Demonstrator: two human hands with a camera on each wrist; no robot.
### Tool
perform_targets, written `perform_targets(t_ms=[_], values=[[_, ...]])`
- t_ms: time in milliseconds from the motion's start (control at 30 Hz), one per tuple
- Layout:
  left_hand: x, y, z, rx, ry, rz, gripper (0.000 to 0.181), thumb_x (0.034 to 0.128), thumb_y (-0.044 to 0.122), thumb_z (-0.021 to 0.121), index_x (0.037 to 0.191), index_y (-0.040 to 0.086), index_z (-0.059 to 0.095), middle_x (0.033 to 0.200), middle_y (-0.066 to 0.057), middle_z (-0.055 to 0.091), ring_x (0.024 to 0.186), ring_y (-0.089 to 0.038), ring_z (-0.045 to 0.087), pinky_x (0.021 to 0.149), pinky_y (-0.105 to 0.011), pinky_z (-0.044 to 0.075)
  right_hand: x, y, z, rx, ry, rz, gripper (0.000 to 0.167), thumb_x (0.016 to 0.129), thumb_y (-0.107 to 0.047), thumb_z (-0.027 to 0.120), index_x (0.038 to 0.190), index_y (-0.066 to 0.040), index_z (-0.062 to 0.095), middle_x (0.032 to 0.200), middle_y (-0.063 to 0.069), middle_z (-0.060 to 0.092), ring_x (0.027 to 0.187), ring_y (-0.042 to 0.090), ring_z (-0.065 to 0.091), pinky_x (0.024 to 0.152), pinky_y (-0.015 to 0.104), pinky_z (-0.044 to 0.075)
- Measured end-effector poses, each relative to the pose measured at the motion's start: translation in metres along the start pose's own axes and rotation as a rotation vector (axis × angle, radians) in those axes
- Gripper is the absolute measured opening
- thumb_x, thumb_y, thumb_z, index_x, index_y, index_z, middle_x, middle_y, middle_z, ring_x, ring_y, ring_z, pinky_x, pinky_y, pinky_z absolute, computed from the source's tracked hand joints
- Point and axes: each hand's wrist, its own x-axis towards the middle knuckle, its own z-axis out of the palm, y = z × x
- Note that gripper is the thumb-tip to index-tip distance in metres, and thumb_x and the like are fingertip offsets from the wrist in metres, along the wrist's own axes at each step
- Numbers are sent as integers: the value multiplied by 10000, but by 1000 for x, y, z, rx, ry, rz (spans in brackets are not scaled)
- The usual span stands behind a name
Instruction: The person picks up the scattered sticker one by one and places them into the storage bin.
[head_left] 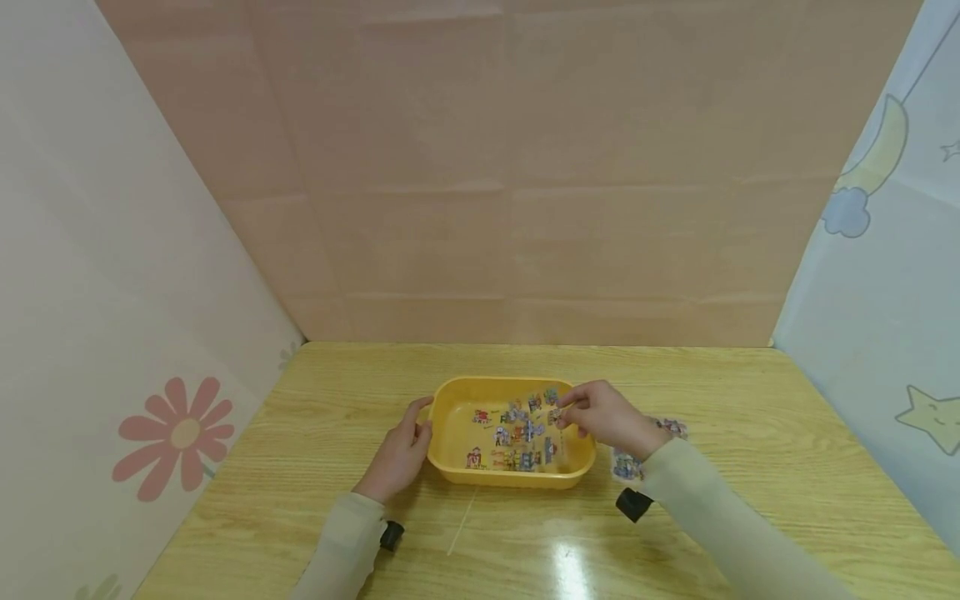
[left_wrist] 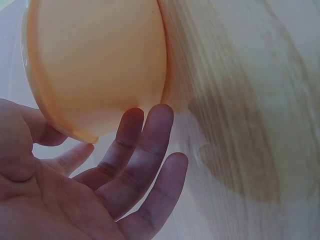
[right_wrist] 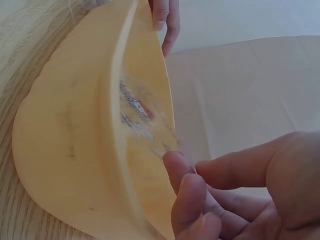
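Note:
A yellow plastic basin [head_left: 510, 480] stands on the table, its rim raised all round. At its left end my left hand [head_left: 400, 457] grips the rim between thumb and index finger; the other fingers [left_wrist: 156, 140] spread along the outer wall. Over the basin's right side, my right hand [head_left: 600, 417] pinches the edge of a clear sheet [head_left: 517, 433] printed with small colourful cartoon figures, apparently a sticker sheet. The sheet lies tilted within the basin. Seen from the right wrist, thumb and index fingertips [right_wrist: 177, 162] meet at its edge, and part of the sheet is behind the rim.
On the wooden table [head_left: 360, 379], right of the basin and partly behind my right wrist, lie more printed clear pieces [head_left: 626, 465]. A thin pale strip [head_left: 462, 521] lies in front of the basin. A brown wall covering [head_left: 510, 208] closes the back; patterned panels flank both sides.

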Motion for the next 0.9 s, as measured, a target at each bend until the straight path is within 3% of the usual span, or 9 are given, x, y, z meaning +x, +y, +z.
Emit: perform_targets(t_ms=[900], values=[[2, -2, 0, 3, 1, 16, 432, 1080, 144, 426, 1505, 85, 380, 773, -63, 579, 604, -147, 481, 548, -281, 416, 2, 2, 2, -82, 54, 23, 360, 991, -132, 561, 1302, 44, 608, 1005, 63, 729, 721, 204, 614, 668, 348, 513]])
